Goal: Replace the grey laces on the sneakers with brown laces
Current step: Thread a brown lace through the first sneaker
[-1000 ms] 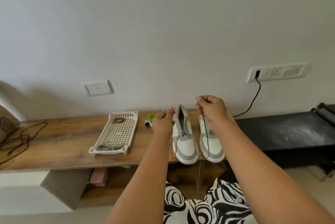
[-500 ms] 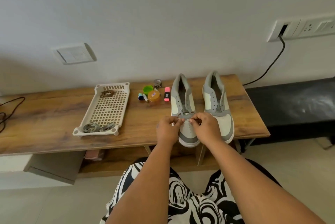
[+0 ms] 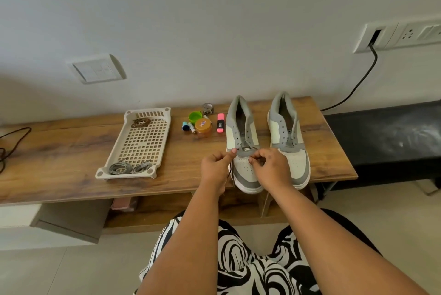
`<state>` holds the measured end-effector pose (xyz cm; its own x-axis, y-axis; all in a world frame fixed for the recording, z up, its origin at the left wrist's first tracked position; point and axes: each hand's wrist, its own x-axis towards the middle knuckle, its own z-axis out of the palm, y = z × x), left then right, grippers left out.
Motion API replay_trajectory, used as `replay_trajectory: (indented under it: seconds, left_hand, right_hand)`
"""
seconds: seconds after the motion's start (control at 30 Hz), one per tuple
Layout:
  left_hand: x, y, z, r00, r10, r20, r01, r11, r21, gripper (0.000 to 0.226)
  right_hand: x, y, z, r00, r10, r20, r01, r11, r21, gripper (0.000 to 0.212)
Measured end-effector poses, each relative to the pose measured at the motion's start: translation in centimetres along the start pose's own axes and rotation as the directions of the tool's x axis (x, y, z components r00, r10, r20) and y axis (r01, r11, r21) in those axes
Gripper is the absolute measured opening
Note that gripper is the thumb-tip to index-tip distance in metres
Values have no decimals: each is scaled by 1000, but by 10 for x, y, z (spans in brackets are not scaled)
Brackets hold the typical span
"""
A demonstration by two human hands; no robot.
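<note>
Fingers of both hands curled, pinching a thin dark lace at the lowest eyelets of the left sneaker. Left hand pinches one end at the sneaker's left side; a strand hangs down from it past the front edge of the table. Right hand pinches at the sneaker's right side; the lace end in it is too small to make out. Lace colour reads dark, brown or not I cannot tell.

Both sneakers stand near the table's right end, toes toward the front edge, heels toward the wall. Right sneaker just beside the left one, upper eyelets bare, a short bit of lace at its lowest eyelets.

White perforated tray mid-table, left of the sneakers. Grey laces coiled at the tray's front end, a brown lace bundle at its back end.

Between tray and sneakers, near the back edge: green cap, orange-lidded jar, pink highlighter, small tape roll, two small markers.

Black cable at the table's left end. Another black cord runs from a wall socket down behind the right end. Black bench beside the table's right end.
</note>
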<state>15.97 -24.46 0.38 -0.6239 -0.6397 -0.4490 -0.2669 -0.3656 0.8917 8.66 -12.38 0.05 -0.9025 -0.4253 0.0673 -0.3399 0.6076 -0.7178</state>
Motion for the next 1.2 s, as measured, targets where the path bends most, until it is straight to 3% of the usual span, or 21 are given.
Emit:
replay_trajectory:
  seconds: [0.1,0.2,0.37,0.63,0.73,0.9,1.07,1.2]
  left_hand:
    - [-2,2,2,993,109,-44,-94,961,259,19]
    - [-19,17,4,941,331,-64,-253,819,515,17]
    - [-65,67,14,800,594,83,-550,672,495,13]
    - [-135,193,27,564,819,107,-776,482,407,15]
    - [-156,223,32,535,837,114,-799,458,390,17]
    - [-175,242,35,521,854,9,-819,496,288,10]
    - [-189,256,39,432,902,16,-827,389,405,5]
    - [-193,261,41,509,861,0,-808,478,346,7]
  right_hand:
    - [0,0,-5,997,66,26,-68,995,66,16]
    - [-1,-7,-18,988,153,10,-151,959,240,19]
    - [1,-51,-61,996,23,-81,20,870,493,13]
    - [-6,-147,-169,923,-263,-282,373,794,480,14]
    - [-5,-173,-199,906,-319,-279,417,788,453,12]
    - [-4,-199,-226,885,-326,-333,457,750,479,15]
    - [-3,-212,-230,876,-322,-359,470,738,485,8]
    - [0,-216,-230,892,-277,-356,440,711,549,6]
